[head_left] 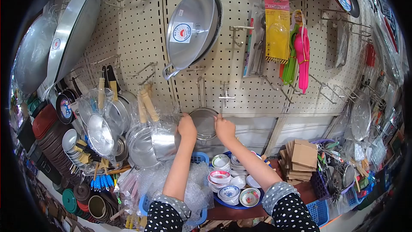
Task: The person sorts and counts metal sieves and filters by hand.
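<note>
A round metal strainer (204,123) with a fine mesh is held upright against the lower pegboard, its wire handle pointing up toward a hook. My left hand (187,127) grips the rim on the left side, fingers closed. On the opposite side, my right hand (225,128) pinches the rim near its upper right. Just left of my left hand hang metal saucepans (165,142) with wooden handles, wrapped in plastic. Below my forearms, a blue tray (237,206) carries stacks of small patterned bowls (228,193).
A large aluminium wok (192,28) hangs overhead on the pegboard (240,90). Green and pink tools (302,56) hang to the right. Cardboard pieces (304,154) and a purple basket of utensils (326,182) stand at lower right. Stacked brown containers (58,144) fill the left.
</note>
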`<state>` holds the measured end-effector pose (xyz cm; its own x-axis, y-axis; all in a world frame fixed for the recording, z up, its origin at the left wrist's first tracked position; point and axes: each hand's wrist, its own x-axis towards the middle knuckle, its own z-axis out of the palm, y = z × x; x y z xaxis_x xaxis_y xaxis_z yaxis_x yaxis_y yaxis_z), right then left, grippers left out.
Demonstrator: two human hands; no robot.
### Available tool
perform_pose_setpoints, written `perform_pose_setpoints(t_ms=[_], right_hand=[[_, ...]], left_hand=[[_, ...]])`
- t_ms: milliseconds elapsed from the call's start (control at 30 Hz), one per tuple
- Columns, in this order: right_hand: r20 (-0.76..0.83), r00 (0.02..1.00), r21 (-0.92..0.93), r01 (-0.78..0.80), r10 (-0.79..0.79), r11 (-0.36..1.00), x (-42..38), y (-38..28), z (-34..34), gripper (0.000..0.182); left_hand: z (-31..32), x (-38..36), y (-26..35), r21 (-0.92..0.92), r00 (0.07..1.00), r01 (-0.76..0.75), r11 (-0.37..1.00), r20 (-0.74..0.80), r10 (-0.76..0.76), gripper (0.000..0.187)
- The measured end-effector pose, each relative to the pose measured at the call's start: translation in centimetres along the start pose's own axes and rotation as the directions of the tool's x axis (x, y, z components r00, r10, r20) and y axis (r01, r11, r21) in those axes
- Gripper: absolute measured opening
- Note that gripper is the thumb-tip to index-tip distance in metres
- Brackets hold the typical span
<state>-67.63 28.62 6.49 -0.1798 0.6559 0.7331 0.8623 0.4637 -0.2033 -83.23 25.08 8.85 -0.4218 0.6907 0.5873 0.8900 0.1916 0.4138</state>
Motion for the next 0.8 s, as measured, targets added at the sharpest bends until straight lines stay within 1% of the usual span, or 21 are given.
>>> perform_pose_setpoints(t_ms=[100, 200, 300, 400, 500, 600, 700, 800], right_hand=[[0.031, 0.999, -0.069, 0.021, -0.019, 0.997, 0.4, 0.1, 0.1, 0.031], [0.033, 0.999, -0.060, 0.018, -0.016, 0.998, 0.7, 0.0, -0.2, 0.034], [0.037, 0.998, -0.045, -0.046, 0.048, 0.998, 0.1, -0.4, -2.0, 0.037], [-0.010, 0.991, 0.088, -0.134, 0.136, 0.987, -1.0, -0.7, -3.1, 0.037], [0.007, 0.986, 0.098, -0.165, 0.165, 0.982, -2.2, -0.9, -4.1, 0.038], [0.033, 0.988, -0.003, -0.154, 0.154, 0.988, -3.9, -1.0, -5.7, 0.036], [-0.045, 0.996, -0.054, -0.076, 0.074, 0.996, -7.1, -0.5, -6.8, 0.032], [-0.015, 0.997, -0.008, -0.079, 0.079, 0.997, -10.8, -0.7, -10.4, 0.029]], left_hand=[[0.1, -0.1, 0.0, 0.010, 1.000, 0.009, 1.000, 0.014, -0.009, 0.021], [-0.1, -0.6, -0.1, 0.064, 0.999, -0.033, 0.997, -0.019, 0.034, 0.024], [-1.2, -2.0, 0.6, 0.002, 1.000, -0.027, 1.000, 0.006, 0.027, 0.031], [-2.7, -3.5, 1.4, -0.082, 0.992, -0.022, 0.996, 0.125, 0.032, 0.044], [-2.5, -5.6, 1.3, -0.216, 0.988, -0.156, 0.964, -0.026, 0.154, 0.059], [-2.7, -7.6, 1.5, -0.220, 0.952, -0.301, 0.928, -0.127, 0.278, 0.071], [-5.1, -10.5, 2.7, -0.342, 0.954, -0.291, 0.894, -0.034, 0.297, 0.069], [-7.9, -13.8, 3.6, -0.342, 0.920, -0.302, 0.890, 0.142, 0.367, 0.063]])
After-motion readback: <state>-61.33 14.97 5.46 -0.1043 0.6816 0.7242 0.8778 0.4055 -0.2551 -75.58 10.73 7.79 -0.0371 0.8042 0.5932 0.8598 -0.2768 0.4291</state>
